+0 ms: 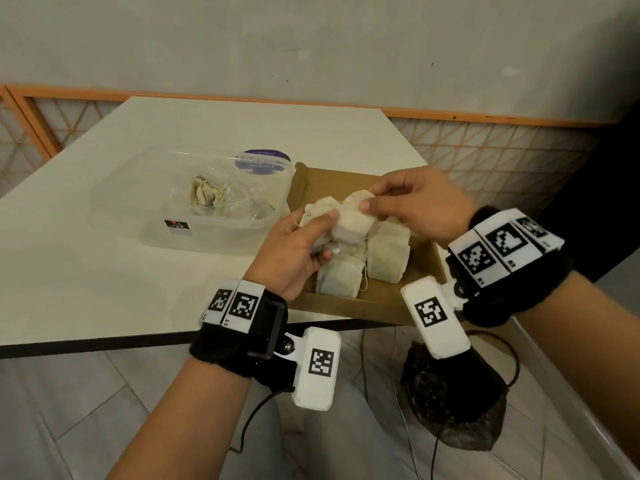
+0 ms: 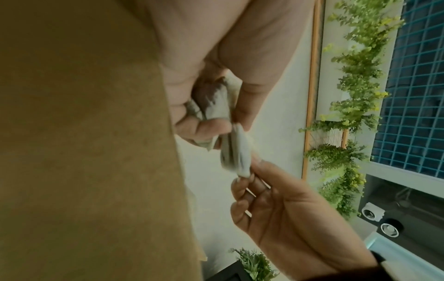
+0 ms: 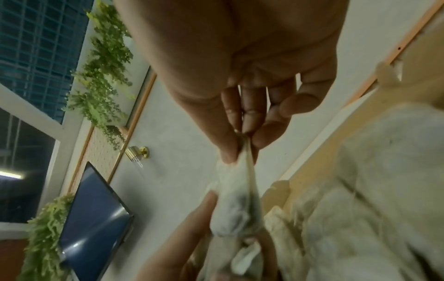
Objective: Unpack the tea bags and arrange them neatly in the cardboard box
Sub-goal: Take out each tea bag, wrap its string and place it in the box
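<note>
Above the cardboard box, the left hand clutches several tea bags while the right hand pinches one tea bag free (others already lie in rows below); next it needs laying beside those.

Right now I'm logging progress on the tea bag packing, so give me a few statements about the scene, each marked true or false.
1. The right hand pinches a tea bag. True.
2. The left hand is empty. False: it grips tea bags too.
3. The cardboard box holds no tea bags. False: several lie inside.
4. The clear plastic container stands left of the box. True.
</note>
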### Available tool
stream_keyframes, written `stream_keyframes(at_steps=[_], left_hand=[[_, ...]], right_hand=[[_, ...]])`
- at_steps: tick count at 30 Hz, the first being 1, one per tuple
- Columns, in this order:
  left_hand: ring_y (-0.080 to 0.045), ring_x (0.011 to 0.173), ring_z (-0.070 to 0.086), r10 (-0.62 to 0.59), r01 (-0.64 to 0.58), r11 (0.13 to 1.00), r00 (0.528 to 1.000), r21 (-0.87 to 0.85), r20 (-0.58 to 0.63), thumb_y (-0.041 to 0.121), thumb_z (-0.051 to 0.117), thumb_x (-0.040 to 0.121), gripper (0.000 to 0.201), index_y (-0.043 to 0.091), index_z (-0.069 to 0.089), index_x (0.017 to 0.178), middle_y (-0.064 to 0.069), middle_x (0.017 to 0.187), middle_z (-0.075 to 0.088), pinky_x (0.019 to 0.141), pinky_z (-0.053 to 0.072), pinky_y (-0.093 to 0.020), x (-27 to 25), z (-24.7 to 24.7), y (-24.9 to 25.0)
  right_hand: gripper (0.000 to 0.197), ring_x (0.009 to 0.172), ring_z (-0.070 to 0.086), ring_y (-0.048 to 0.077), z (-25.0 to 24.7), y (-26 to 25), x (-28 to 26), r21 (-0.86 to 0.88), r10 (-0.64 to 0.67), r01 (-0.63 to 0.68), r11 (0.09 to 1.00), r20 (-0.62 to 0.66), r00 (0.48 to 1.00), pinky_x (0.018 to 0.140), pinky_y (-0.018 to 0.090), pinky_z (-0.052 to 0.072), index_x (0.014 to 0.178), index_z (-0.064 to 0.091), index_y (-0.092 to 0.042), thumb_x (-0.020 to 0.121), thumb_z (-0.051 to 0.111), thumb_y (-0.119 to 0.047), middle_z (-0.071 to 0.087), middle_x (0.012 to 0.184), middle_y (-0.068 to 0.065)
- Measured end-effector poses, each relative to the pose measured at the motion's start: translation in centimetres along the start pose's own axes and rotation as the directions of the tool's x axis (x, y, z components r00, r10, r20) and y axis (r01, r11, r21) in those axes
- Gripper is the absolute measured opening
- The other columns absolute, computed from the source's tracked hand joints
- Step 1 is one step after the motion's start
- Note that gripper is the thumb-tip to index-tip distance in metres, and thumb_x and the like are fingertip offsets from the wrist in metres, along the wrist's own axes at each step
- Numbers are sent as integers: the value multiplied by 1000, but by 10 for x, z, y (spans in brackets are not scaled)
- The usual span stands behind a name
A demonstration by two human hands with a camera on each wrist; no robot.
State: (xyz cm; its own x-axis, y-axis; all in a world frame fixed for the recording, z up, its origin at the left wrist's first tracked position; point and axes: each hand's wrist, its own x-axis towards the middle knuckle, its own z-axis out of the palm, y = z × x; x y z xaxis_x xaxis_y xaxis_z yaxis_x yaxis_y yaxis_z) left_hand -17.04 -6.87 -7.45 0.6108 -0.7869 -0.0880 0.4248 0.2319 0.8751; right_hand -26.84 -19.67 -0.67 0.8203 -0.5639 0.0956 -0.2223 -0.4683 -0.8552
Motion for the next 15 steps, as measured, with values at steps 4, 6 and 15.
stream_keyframes(at_steps=[4, 6, 15], left_hand=[[-8, 67, 61, 9, -10, 998, 1000, -67, -15, 15, 58, 91, 3, 15, 60, 93, -3, 79, 65, 47, 43, -14, 0, -2, 2], [-8, 66, 61, 11, -12, 997, 1000, -75, -15, 14, 58, 91, 3, 14, 60, 93, -4, 78, 63, 46, 43, -14, 0, -2, 1], [-10, 69, 59, 22, -22, 984, 1000, -176, -2, 17, 56, 92, 3, 15, 57, 90, -3, 76, 63, 45, 42, -14, 2, -6, 2]], right_hand=[[11, 61, 57, 1, -33, 2, 5, -276, 36, -31, 961, 16, 999, 62, 11, 45, 85, 68, -12, 78, 72, -20, 63, 73, -1], [13, 75, 58, 11, -46, 8, 4, -447, 72, -49, 893, 33, 997, 73, 24, 45, 86, 69, -14, 78, 71, -24, 64, 80, 0], [16, 72, 51, 6, -61, 35, -6, -668, 255, -90, 739, 155, 954, 70, 21, 39, 89, 71, -18, 78, 72, -29, 59, 73, -10]])
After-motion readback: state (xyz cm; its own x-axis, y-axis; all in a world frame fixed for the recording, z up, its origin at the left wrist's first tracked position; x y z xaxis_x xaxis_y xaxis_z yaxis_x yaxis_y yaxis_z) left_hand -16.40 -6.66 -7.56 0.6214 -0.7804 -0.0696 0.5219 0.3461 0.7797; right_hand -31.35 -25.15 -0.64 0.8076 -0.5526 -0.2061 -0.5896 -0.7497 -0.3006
